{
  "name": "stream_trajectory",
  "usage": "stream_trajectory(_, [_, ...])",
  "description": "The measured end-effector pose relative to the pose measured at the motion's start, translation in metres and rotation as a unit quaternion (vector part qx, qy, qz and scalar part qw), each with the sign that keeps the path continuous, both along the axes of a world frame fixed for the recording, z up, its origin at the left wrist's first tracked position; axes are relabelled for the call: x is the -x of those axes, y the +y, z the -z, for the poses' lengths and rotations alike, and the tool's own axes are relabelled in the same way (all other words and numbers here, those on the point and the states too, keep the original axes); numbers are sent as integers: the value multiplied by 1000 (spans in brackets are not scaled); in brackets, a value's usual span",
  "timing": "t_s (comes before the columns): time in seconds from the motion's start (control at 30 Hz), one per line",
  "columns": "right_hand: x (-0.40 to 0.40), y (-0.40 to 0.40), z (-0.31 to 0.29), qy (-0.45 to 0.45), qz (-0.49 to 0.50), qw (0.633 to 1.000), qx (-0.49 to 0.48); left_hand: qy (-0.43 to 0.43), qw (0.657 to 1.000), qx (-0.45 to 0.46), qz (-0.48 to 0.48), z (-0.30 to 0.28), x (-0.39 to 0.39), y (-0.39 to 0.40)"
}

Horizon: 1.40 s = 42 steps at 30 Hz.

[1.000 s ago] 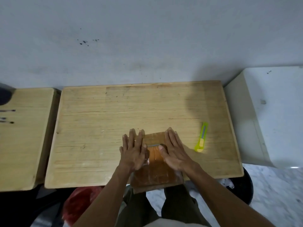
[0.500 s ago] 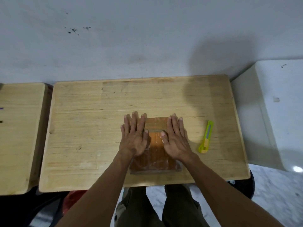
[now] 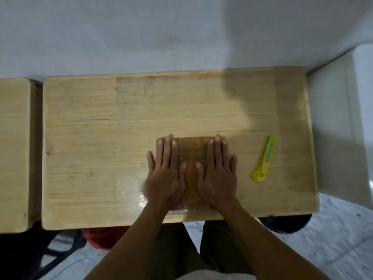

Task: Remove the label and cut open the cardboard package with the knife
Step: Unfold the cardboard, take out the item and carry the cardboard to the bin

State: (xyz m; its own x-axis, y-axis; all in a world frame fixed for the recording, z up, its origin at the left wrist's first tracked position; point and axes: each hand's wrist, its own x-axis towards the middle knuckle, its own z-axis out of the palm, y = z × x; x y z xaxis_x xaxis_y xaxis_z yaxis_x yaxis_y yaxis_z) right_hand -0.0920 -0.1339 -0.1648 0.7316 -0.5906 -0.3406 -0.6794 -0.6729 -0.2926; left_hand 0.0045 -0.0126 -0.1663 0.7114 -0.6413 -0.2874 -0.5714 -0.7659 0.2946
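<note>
Both my hands — left hand (image 3: 165, 174), right hand (image 3: 217, 174) — lie flat and unclenched on the package (image 3: 191, 150); knife (image 3: 265, 159) untouched, nothing cut yet.

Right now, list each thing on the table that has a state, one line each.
cardboard package: shut, taped, flat on the wooden table, uncut.
knife: lying untouched on the table, right of the package; blade position unclear.
left hand: open, flat on the package's left side.
right hand: open, flat on its right side.
</note>
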Motion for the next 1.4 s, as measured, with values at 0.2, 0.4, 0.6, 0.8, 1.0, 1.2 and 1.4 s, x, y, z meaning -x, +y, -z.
stream_trajectory(0.2, [-3,1,7,5,4,1000,24,-40,999,-18,5,7,1,-2])
stream_trajectory(0.4, [-3,2,11,-4,5,999,53,-71,997,10,13,16,2,2])
stream_trajectory(0.6, [-3,1,10,-14,5,999,39,-57,998,-21,16,12,2,0])
stream_trajectory(0.8, [0,3,12,-34,4,998,46,-60,998,12,1,10,4,1])
stream_trajectory(1.0, [13,12,7,-21,95,994,48,-58,984,-8,-168,3,28,2])
stream_trajectory(1.2, [26,23,3,-63,134,989,-4,11,969,62,-237,-8,38,-11])
stream_trajectory(1.4, [31,12,-8,-171,158,967,-103,125,925,173,-315,-36,26,-13])
